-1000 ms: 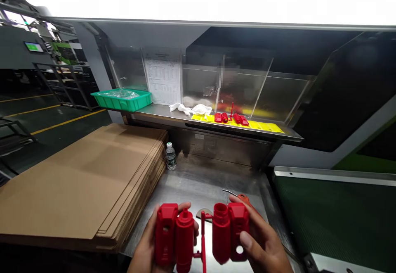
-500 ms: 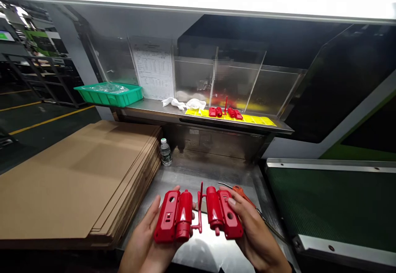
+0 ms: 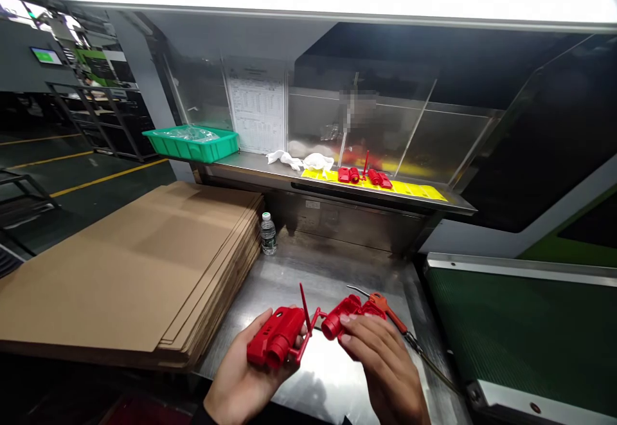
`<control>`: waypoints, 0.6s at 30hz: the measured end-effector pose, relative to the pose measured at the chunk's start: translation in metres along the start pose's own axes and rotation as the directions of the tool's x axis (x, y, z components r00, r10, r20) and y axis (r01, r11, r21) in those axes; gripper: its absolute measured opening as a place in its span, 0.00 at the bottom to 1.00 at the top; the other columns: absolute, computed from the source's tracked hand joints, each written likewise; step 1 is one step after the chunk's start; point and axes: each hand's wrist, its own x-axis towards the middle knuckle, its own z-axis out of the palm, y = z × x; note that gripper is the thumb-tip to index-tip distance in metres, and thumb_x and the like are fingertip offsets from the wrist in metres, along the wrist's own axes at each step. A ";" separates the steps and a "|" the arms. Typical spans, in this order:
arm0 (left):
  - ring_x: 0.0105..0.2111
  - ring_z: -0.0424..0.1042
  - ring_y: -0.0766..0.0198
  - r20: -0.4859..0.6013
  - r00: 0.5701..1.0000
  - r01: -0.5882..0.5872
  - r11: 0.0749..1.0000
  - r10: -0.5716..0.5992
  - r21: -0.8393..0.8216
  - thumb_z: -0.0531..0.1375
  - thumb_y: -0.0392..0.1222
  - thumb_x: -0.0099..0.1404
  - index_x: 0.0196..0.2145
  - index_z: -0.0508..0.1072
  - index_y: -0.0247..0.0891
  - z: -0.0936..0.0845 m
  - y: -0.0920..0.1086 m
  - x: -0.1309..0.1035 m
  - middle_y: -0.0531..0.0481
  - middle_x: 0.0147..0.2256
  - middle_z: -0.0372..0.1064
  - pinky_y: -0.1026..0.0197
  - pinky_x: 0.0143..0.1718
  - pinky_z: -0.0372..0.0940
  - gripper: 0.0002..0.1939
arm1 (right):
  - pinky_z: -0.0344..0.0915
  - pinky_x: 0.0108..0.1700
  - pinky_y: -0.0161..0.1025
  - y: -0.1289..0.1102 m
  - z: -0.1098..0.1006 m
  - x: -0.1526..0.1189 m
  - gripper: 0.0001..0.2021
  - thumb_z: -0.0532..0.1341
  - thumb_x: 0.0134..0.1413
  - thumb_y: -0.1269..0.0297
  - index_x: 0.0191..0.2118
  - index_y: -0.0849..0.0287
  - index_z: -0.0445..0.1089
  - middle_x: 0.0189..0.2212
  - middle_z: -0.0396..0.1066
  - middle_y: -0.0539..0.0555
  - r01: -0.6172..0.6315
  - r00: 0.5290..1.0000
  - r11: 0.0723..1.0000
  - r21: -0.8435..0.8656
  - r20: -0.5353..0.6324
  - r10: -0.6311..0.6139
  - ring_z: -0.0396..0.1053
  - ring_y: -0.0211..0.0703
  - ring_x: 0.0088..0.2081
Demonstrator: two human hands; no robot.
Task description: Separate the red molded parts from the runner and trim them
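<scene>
Both my hands hold one red moulded plastic part (image 3: 308, 328): two shell halves joined by a thin runner with an upright sprue. My left hand (image 3: 245, 377) cups the left half from below. My right hand (image 3: 378, 361) covers the right half from above, fingers over its top. The part is tilted low over the steel worktop (image 3: 313, 277). Just behind my right hand lie orange-handled cutters (image 3: 388, 309).
A tall stack of flat cardboard sheets (image 3: 130, 264) fills the left. A small water bottle (image 3: 268, 233) stands by it. The upper shelf carries a green bin (image 3: 193, 143), white cloths (image 3: 301, 160), and another red part (image 3: 364, 176) on a yellow sheet. A green conveyor (image 3: 525, 328) runs on the right.
The red part was held upright facing me, then laid back flat, and is now lower and tilted away; my right hand has shifted over the top of its half.
</scene>
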 end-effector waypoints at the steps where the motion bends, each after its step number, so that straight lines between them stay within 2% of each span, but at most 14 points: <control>1: 0.35 0.78 0.51 -0.007 1.000 0.008 1.000 -0.008 0.005 0.59 0.40 0.68 0.43 0.73 0.25 -0.001 -0.001 0.002 0.35 0.37 0.77 0.56 0.33 0.71 0.13 | 0.62 0.62 0.52 0.006 0.001 -0.004 0.09 0.61 0.62 0.61 0.42 0.41 0.79 0.46 0.79 0.51 0.036 0.999 0.999 -0.009 -0.012 -0.036 0.72 0.50 0.52; 3: 0.36 0.78 0.51 -0.041 0.995 -0.091 0.994 0.094 0.065 0.60 0.40 0.67 0.45 0.73 0.26 -0.001 -0.007 0.007 0.36 0.37 0.78 0.55 0.34 0.72 0.13 | 0.67 0.56 0.47 0.022 0.005 -0.010 0.10 0.66 0.56 0.60 0.45 0.43 0.78 0.46 0.79 0.52 -0.153 0.984 0.985 0.084 -0.077 0.159 0.74 0.49 0.49; 4: 0.37 0.78 0.51 -0.059 0.982 -0.170 0.979 0.178 0.111 0.60 0.40 0.67 0.47 0.73 0.27 -0.001 -0.011 0.010 0.37 0.38 0.78 0.54 0.36 0.73 0.14 | 0.70 0.51 0.45 0.031 0.007 -0.013 0.15 0.70 0.51 0.59 0.47 0.46 0.77 0.45 0.79 0.53 -0.316 0.938 0.927 0.202 -0.080 0.338 0.75 0.48 0.47; 5: 0.39 0.78 0.51 -0.078 0.961 -0.251 0.955 0.266 0.159 0.61 0.39 0.66 0.49 0.73 0.29 -0.001 -0.016 0.014 0.38 0.40 0.78 0.55 0.39 0.73 0.15 | 0.72 0.46 0.42 0.041 0.009 -0.016 0.20 0.73 0.46 0.59 0.48 0.48 0.75 0.42 0.79 0.53 -0.491 0.847 0.795 0.355 -0.017 0.531 0.76 0.47 0.43; 6: 0.40 0.78 0.52 -0.097 0.934 -0.320 0.926 0.344 0.202 0.62 0.39 0.66 0.50 0.72 0.31 -0.001 -0.021 0.019 0.39 0.42 0.78 0.55 0.41 0.73 0.16 | 0.73 0.41 0.40 0.051 0.012 -0.019 0.24 0.75 0.42 0.58 0.48 0.52 0.75 0.39 0.80 0.54 -0.635 0.723 0.592 0.496 0.110 0.682 0.77 0.45 0.38; 8: 0.43 0.78 0.54 -0.140 0.894 -0.384 0.889 0.425 0.248 0.64 0.38 0.64 0.52 0.72 0.35 -0.007 -0.031 0.030 0.40 0.45 0.77 0.59 0.41 0.73 0.19 | 0.73 0.35 0.36 0.068 0.015 -0.026 0.26 0.77 0.36 0.57 0.44 0.61 0.76 0.33 0.79 0.55 -0.760 0.502 0.173 0.626 0.396 0.769 0.76 0.41 0.31; 9: 0.42 0.78 0.54 -0.160 0.891 -0.380 0.891 0.425 0.250 0.65 0.38 0.63 0.52 0.73 0.36 -0.011 -0.034 0.036 0.40 0.46 0.77 0.59 0.40 0.73 0.19 | 0.73 0.34 0.35 0.074 0.017 -0.030 0.25 0.77 0.35 0.57 0.41 0.65 0.76 0.32 0.79 0.57 -0.774 0.438 0.045 0.632 0.481 0.759 0.76 0.40 0.30; 10: 0.41 0.78 0.54 -0.173 0.896 -0.366 0.899 0.410 0.240 0.65 0.38 0.62 0.52 0.73 0.35 -0.016 -0.037 0.041 0.40 0.45 0.77 0.58 0.38 0.74 0.20 | 0.73 0.35 0.34 0.080 0.018 -0.034 0.25 0.78 0.34 0.56 0.38 0.66 0.77 0.32 0.79 0.58 -0.773 0.404 -0.021 0.634 0.518 0.754 0.76 0.39 0.30; 11: 0.38 0.78 0.54 -0.176 0.904 -0.349 0.910 0.390 0.224 0.65 0.38 0.63 0.52 0.73 0.34 -0.022 -0.038 0.045 0.39 0.43 0.77 0.58 0.36 0.74 0.19 | 0.73 0.36 0.34 0.084 0.018 -0.039 0.25 0.78 0.34 0.56 0.39 0.66 0.77 0.33 0.80 0.58 -0.762 0.422 -0.001 0.648 0.498 0.758 0.76 0.39 0.31; 12: 0.36 0.78 0.54 -0.176 0.916 -0.324 0.923 0.361 0.205 0.64 0.38 0.63 0.51 0.72 0.32 -0.027 -0.039 0.048 0.39 0.42 0.77 0.57 0.34 0.74 0.19 | 0.73 0.39 0.35 0.089 0.019 -0.044 0.26 0.77 0.35 0.55 0.42 0.63 0.76 0.36 0.80 0.57 -0.743 0.483 0.108 0.661 0.417 0.770 0.76 0.40 0.34; 15: 0.33 0.78 0.54 -0.189 0.951 -0.218 0.966 0.243 0.142 0.61 0.37 0.65 0.49 0.71 0.26 -0.042 -0.038 0.055 0.37 0.38 0.77 0.55 0.32 0.74 0.16 | 0.68 0.55 0.45 0.108 0.017 -0.060 0.22 0.72 0.45 0.51 0.47 0.50 0.75 0.46 0.77 0.54 -0.590 0.755 0.666 0.457 0.019 0.656 0.73 0.48 0.49; 16: 0.33 0.78 0.54 -0.195 0.957 -0.194 0.973 0.216 0.127 0.61 0.36 0.65 0.48 0.71 0.25 -0.044 -0.037 0.056 0.36 0.38 0.77 0.55 0.32 0.74 0.15 | 0.62 0.61 0.47 0.117 0.017 -0.066 0.21 0.70 0.48 0.49 0.48 0.48 0.75 0.49 0.75 0.53 -0.529 0.812 0.780 0.334 -0.068 0.580 0.68 0.50 0.54; 17: 0.33 0.78 0.53 -0.198 0.958 -0.186 0.975 0.206 0.119 0.61 0.35 0.65 0.47 0.71 0.25 -0.046 -0.036 0.057 0.36 0.37 0.77 0.55 0.32 0.74 0.14 | 0.56 0.65 0.48 0.127 0.016 -0.071 0.21 0.68 0.49 0.48 0.49 0.47 0.74 0.52 0.73 0.53 -0.505 0.833 0.826 0.250 -0.110 0.542 0.64 0.52 0.59; 18: 0.34 0.78 0.52 -0.196 0.957 -0.193 0.974 0.213 0.118 0.61 0.35 0.65 0.46 0.71 0.25 -0.047 -0.036 0.058 0.36 0.37 0.77 0.55 0.32 0.74 0.14 | 0.55 0.66 0.49 0.138 0.017 -0.076 0.22 0.67 0.49 0.47 0.50 0.47 0.74 0.54 0.72 0.53 -0.528 0.820 0.817 0.233 -0.114 0.561 0.62 0.53 0.60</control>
